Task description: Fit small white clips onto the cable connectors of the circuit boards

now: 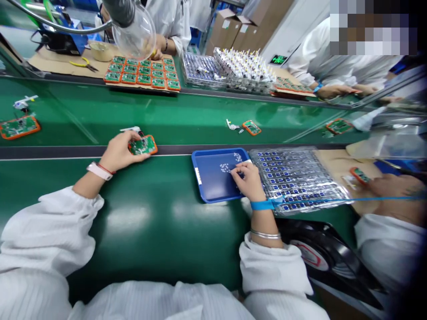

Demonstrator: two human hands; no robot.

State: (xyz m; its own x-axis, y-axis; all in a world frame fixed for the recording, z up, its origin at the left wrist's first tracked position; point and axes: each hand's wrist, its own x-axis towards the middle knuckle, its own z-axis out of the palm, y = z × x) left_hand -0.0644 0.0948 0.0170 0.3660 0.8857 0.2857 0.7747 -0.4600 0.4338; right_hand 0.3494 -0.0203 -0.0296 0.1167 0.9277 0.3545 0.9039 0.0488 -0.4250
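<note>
My left hand (118, 152) grips a green circuit board (144, 146) in an orange frame, with a white part (132, 129) beside it, at the edge of the conveyor belt. Over the right side of a shallow blue tray (213, 190), my right hand (247, 180) has its thumb and fingertips pinched together. Whatever lies between those fingertips is too small to make out. Small whitish pieces (224, 168) lie scattered in the tray near the fingers.
Clear plastic trays (300, 178) of dark blue parts sit right of the blue tray. More orange-framed boards (251, 127) lie on the green belt (187, 118). A co-worker's hand (396, 191) is at far right, above a black fan-like device (327, 253). Several boards (143, 73) fill the opposite bench.
</note>
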